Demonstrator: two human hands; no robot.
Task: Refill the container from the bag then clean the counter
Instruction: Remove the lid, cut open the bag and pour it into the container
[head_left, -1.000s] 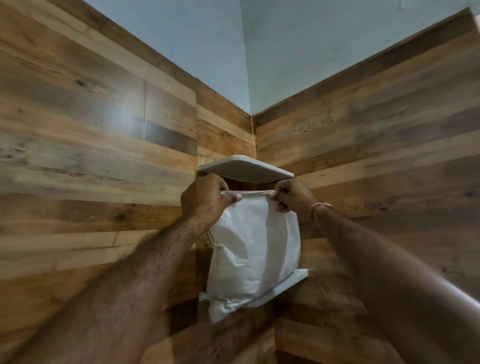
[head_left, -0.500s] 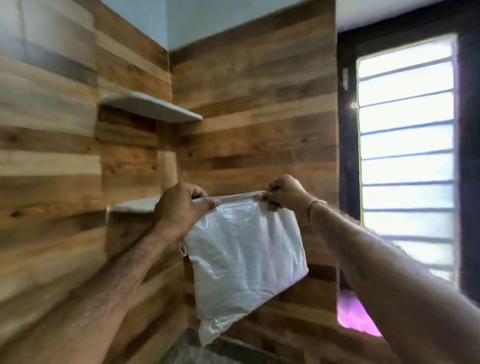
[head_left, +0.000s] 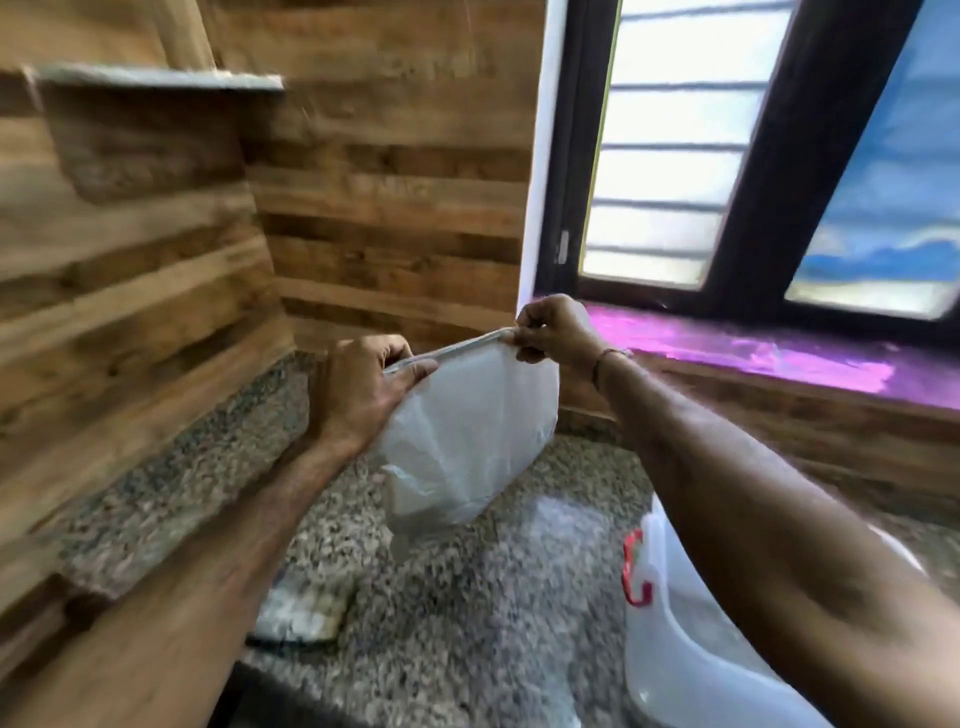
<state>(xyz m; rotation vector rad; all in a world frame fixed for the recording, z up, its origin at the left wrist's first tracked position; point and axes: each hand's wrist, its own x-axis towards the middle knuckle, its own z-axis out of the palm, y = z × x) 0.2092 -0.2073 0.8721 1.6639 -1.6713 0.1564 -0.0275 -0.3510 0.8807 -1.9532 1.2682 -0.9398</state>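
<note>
A white plastic bag (head_left: 467, 447) hangs in the air above the speckled granite counter (head_left: 467, 613). My left hand (head_left: 358, 395) pinches the left end of its sealed top edge and my right hand (head_left: 550, 330) pinches the right end. The bag's top is stretched taut between them and tilts up to the right. A clear plastic container (head_left: 670, 644) with a red clip stands on the counter at the lower right, partly hidden under my right forearm.
Wood-panelled walls meet at a corner behind the counter. A grey corner shelf (head_left: 156, 80) juts out at upper left. A dark-framed window (head_left: 753, 156) with a purple-lit sill (head_left: 753, 353) is on the right. A pale cloth-like object (head_left: 306, 608) lies near the counter's left front.
The view has swung right and down, from the corner shelves to the counter and window. Both hands carried the bag down off the shelf, keeping the same grip on its top edge.
</note>
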